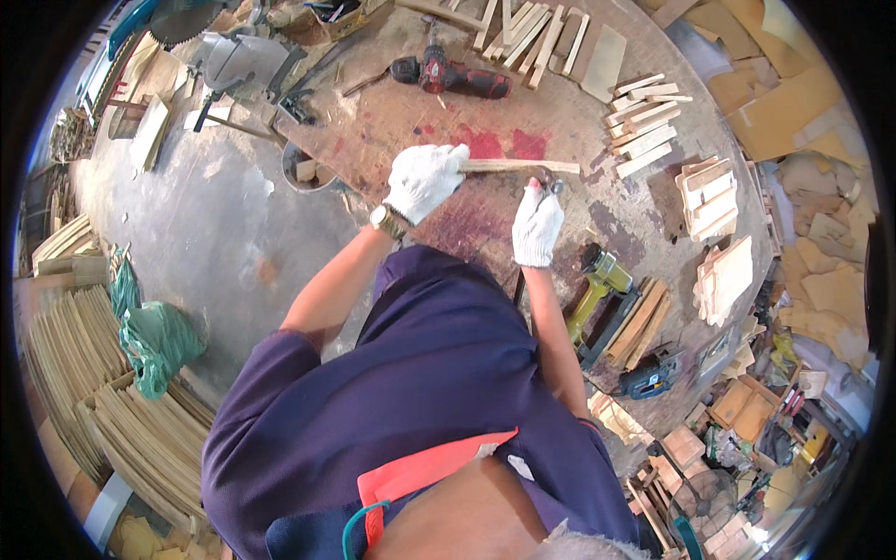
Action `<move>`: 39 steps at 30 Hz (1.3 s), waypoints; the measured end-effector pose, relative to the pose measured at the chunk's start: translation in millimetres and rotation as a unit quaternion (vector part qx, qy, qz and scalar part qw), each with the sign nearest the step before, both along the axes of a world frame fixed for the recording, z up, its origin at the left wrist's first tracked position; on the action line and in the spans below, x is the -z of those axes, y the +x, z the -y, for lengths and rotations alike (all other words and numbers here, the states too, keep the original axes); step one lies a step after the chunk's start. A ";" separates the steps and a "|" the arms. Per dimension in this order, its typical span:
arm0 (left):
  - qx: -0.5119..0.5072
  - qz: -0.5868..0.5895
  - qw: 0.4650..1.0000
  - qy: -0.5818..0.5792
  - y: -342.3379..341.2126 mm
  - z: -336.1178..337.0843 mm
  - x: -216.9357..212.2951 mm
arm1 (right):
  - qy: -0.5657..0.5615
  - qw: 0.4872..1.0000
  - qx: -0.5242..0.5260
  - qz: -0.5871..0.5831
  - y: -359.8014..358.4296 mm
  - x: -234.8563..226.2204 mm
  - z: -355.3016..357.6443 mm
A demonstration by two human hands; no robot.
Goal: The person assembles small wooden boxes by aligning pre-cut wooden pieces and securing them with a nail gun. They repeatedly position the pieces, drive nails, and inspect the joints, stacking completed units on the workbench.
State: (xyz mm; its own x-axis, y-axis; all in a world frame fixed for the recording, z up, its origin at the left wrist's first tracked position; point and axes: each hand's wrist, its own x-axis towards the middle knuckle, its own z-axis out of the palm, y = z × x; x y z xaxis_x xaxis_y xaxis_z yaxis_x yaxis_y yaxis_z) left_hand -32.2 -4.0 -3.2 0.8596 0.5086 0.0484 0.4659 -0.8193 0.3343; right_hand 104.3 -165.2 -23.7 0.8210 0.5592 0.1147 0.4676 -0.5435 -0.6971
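Note:
My left hand, in a white knitted glove, is closed on the near end of a thin wooden strip. The strip lies level, pointing right above the red-stained workbench. My right hand, also gloved, is wrapped round what looks like a hammer. Its rounded dark metal head shows just past my fingers, close to the strip's right end; whether they touch I cannot tell. A dark handle end shows below my right wrist. My fingers partly hide the tool.
Beyond my hands lies a red and black cordless drill. Stacked wood strips and wooden pieces stand to the right. A yellow-green nail gun is beside my right forearm. At far left is a circular saw blade.

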 end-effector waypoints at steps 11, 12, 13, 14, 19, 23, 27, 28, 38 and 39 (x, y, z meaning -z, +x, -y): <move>-0.026 0.084 0.995 0.053 18.4 13.3 20.6 | -0.016 0.998 -0.019 0.059 22.4 4.6 -9.8; -0.030 0.024 0.999 0.007 16.3 15.4 19.5 | -0.041 0.999 0.004 0.022 21.0 1.8 -6.2; -0.028 0.046 0.999 0.003 12.3 20.0 14.6 | -0.136 0.990 -0.013 0.021 22.6 -3.3 -6.7; -0.033 0.041 0.999 -0.003 9.9 20.1 7.6 | -0.066 0.997 -0.021 0.029 23.3 -10.7 -7.1; -0.041 0.084 0.996 -0.003 2.3 24.6 -20.1 | -0.006 1.000 -0.003 0.026 10.4 -40.7 8.1; -0.044 -0.006 0.998 -0.038 4.5 27.7 0.6 | -0.069 0.997 -0.019 0.009 8.3 -18.4 4.4; -0.052 0.038 0.998 -0.013 2.5 35.7 27.8 | -0.097 0.994 -0.023 0.037 10.4 11.1 11.9; -0.051 0.039 0.998 0.000 2.2 36.3 30.8 | -0.037 0.998 -0.044 0.038 12.6 14.9 14.0; -0.047 0.024 0.998 -0.035 4.2 29.8 20.0 | 0.003 0.999 -0.052 -0.009 13.1 1.8 18.1; -0.049 0.025 0.998 -0.037 4.2 29.9 20.0 | -0.010 0.997 -0.065 0.029 10.2 0.2 17.2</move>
State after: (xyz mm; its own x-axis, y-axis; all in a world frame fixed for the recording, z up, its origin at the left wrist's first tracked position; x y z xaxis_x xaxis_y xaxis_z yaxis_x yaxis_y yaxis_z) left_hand -28.0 -33.9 -23.1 0.8036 0.5931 0.0498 0.5230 -0.7436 0.4166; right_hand 114.6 -182.4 -23.9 0.7337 0.6632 0.1478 0.5742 -0.4890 -0.6566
